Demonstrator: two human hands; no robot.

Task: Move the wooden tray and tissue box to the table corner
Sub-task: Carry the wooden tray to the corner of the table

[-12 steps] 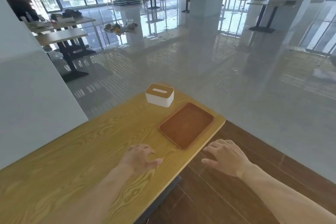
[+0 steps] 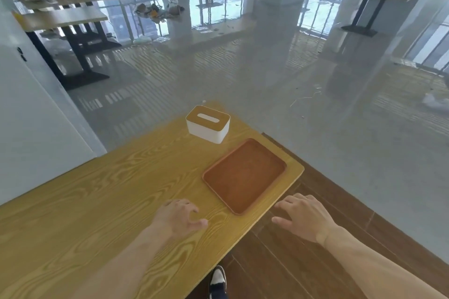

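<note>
A reddish-brown wooden tray [image 2: 244, 176] lies flat at the near right corner of the yellow wood-grain table [image 2: 97, 201]. A white tissue box [image 2: 208, 124] with a wooden lid stands just beyond it, at the table's far corner. My left hand [image 2: 178, 217] hovers over the tabletop to the left of the tray's near end, fingers spread and empty. Beyond the table's right edge, over the floor, my right hand [image 2: 303, 217] is also spread and empty. Neither hand touches the tray or the box.
A white wall panel [image 2: 36, 116] borders the table on the left. Dark wooden flooring [image 2: 303, 262] runs along the right edge, where my shoe [image 2: 218, 280] shows. Other tables [image 2: 63, 17] and clutter stand far back on the glossy grey floor.
Both hands stay near the tray's near end, with the left fingers spread slightly wider. The view has tilted down a little, so my shoe now shows.
</note>
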